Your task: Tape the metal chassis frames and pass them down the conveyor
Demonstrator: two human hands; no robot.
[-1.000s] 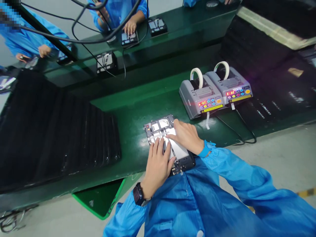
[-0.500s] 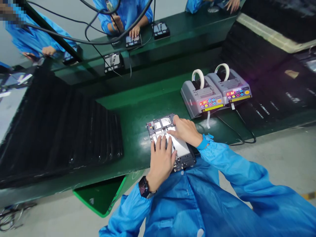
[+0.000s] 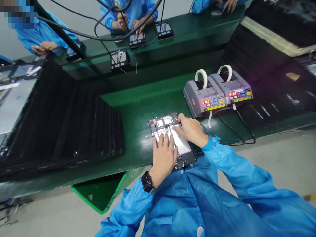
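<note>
An opened tablet (image 3: 184, 144), its silvery battery and circuit parts showing, lies near the front edge of the green bench. Across its left half rests my left hand (image 3: 164, 156), fingers stretched out and slightly spread, covering part of the inside. My right hand (image 3: 194, 130) is at the tablet's upper right edge. Its fingers are curled by the rim, and the thumb lies over the inner face. Beyond this hand stand two grey tape dispensers (image 3: 204, 98), each with a roll of pale tape and a short strip hanging from the front.
Tall stacks of black trays (image 3: 81, 121) stand at the left, and more black trays (image 3: 271, 79) at the right. A green bin (image 3: 103, 209) is below the bench edge. Across the bench, co-workers in blue handle similar devices (image 3: 119, 58). Black cables (image 3: 98, 39) hang at the upper left.
The view has shifted slightly. My right thumb has slid a little toward the tablet's right edge. My left hand stays flat on the tablet.
</note>
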